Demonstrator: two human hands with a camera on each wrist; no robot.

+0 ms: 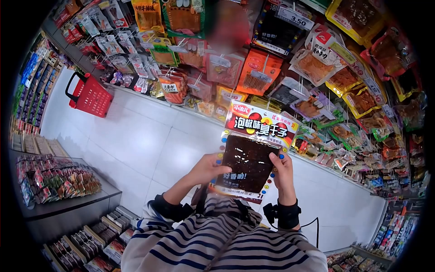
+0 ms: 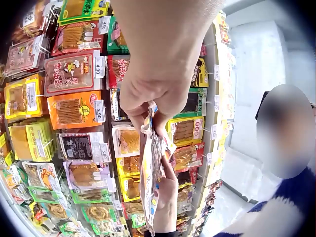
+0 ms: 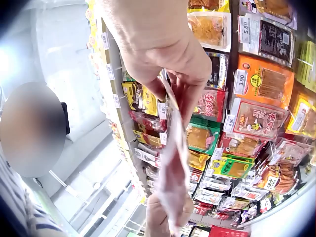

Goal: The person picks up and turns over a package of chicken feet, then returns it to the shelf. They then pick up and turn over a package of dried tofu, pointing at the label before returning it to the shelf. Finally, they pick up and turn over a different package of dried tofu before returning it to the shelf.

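Both hands hold a flat snack packet (image 1: 251, 161) up in front of the striped shirt. It has a dark see-through window, a white and red header with Chinese print, and coloured dots along its sides. My left hand (image 1: 207, 169) pinches its left edge, the thumb lying over the front. On the opposite edge my right hand (image 1: 284, 171) grips it, thumb also on the front. Seen edge-on in the left wrist view, the packet (image 2: 149, 173) hangs thin below the left hand (image 2: 157, 94). In the right wrist view the right hand (image 3: 165, 59) pinches its edge; its printed front is hidden there.
A rack of hanging snack packets with price tags (image 1: 294, 18) runs along the far side. A red shopping basket (image 1: 97, 99) stands on the white floor (image 1: 154, 140) at left. A counter (image 1: 74, 206) with heaped small packets is at lower left, near low shelves of boxes.
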